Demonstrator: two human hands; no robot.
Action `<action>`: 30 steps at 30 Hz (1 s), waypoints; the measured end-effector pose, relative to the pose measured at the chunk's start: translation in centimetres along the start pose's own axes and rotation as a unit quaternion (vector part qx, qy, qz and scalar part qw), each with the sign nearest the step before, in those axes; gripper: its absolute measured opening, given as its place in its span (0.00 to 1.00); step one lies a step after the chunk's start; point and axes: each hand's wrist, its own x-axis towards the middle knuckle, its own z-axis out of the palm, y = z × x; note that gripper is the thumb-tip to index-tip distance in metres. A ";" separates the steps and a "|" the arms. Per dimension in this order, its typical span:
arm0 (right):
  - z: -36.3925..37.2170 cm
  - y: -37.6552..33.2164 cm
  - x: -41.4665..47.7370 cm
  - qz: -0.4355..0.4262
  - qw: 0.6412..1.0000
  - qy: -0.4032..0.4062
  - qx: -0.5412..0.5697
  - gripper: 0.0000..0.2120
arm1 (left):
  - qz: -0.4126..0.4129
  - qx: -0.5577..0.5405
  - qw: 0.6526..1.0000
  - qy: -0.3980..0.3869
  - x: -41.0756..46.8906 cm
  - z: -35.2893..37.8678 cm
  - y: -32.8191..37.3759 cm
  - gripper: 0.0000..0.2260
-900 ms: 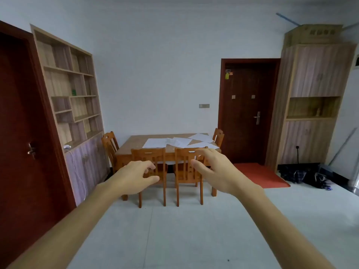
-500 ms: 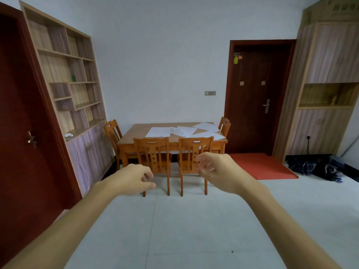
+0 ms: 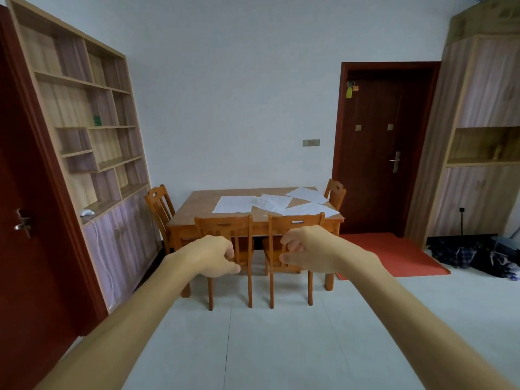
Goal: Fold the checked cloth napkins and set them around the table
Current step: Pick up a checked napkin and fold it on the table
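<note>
A wooden table [image 3: 197,205] stands against the far wall with several pale cloth napkins [image 3: 233,204] lying flat and overlapping on its top; their check pattern is too faint to make out from here. Both my arms reach forward at chest height, well short of the table. My left hand [image 3: 209,256] is curled with fingers drawn in and holds nothing. My right hand [image 3: 302,250] is also curled, thumb below the bent fingers, and holds nothing.
Two wooden chairs [image 3: 292,243] stand at the table's near side, one at each end. A shelf unit [image 3: 92,142] lines the left wall. A dark door [image 3: 377,153], a red mat [image 3: 394,253], a tall cabinet [image 3: 478,136] and dark bundles [image 3: 464,256] lie to the right.
The view has moved closer to the table and tilted down a little. Both hands have dropped lower and their fingers have curled in from a spread pose.
</note>
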 end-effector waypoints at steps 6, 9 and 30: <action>0.4 1.0 9.4 0.004 1.000 -0.005 -0.003 0.22 | 0.010 -0.019 0.999 0.027 8.0 -1.6 -2.9 0.19; 1.0 2.8 13.9 0.017 1.000 -0.017 -0.006 0.22 | 0.008 -0.024 0.999 0.020 12.3 -1.8 -4.2 0.18; -0.3 22.7 45.9 -0.001 0.998 -0.046 0.035 0.13 | -0.076 -0.017 0.997 -0.006 48.6 -4.6 -7.2 0.20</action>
